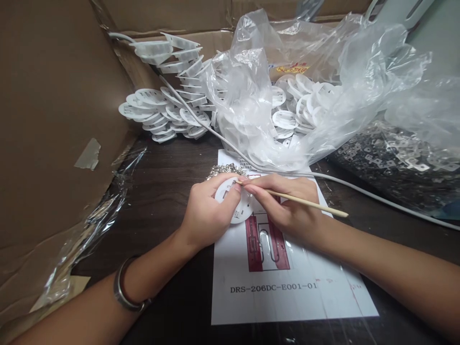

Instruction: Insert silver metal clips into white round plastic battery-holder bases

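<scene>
My left hand (212,208) grips a round white plastic disc (241,214) with small slots, tilted above a printed sheet. In my right hand (287,199) is a thin wooden stick (316,204); its far end extends to the right past the hand. The stick's other end meets the disc's upper part near my left thumb. Whether a small part sits at that tip is too small to tell. Just behind the disc lies a pile of small metal pieces (226,170). The white sheet (266,304) carries a red-and-white drawing and printed text.
White discs (154,108) are heaped at the back left. More discs lie in a clear plastic bag (247,110). A bag of flat metal parts (391,158) stands at right. A white cable (359,189) crosses behind my hands. Cardboard (53,96) walls the left side.
</scene>
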The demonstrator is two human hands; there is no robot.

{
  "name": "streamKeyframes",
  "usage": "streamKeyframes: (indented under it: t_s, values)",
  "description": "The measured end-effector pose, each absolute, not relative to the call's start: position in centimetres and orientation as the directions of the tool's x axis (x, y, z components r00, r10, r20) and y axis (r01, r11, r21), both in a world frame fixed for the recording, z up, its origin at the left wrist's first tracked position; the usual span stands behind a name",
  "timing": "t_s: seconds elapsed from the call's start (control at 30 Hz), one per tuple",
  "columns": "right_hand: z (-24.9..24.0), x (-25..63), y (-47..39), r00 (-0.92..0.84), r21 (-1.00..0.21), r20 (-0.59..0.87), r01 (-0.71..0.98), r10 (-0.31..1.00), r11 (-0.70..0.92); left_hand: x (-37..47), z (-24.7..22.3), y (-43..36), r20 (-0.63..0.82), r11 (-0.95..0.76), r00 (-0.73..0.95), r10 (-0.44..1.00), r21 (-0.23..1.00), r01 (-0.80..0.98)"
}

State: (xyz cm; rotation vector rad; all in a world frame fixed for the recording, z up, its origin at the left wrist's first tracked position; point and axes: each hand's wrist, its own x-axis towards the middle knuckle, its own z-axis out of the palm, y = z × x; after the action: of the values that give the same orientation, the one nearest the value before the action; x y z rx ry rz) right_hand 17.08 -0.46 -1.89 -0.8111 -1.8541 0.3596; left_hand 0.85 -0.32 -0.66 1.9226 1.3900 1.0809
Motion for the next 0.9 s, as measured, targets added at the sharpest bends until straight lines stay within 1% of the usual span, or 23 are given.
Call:
streamKeyframes:
  t_s: [0.3,0.43,0.63,0.9]
  values:
    - [-2.33,17.36,-0.59,-0.283,-0.585,0.641,0.421,0.713,0.693,1.07,-0.58,-0.39,0.269,-0.327,0.186,0.945,0.779,0.534]
    - [-2.16,17.39,-0.39,-0.234,-0.595,0.674,0.389,0.701,0.703,1.0,-0.61,-0.36,0.252,-0.301,0.164,0.954,0.824,0.48]
    - [-1.8,17.29,-0.29,-0.175,-0.633,0.684,0.34,0.708,0.695,0.77,-0.52,-0.41,0.237,-0.285,0.165,0.957,0.865,0.412]
    - [-2.14,17.36,-0.23,-0.204,-0.636,0.667,0.344,0.717,0.69,0.74,-0.61,-0.37,0.229,-0.275,0.158,0.96,0.868,0.412]
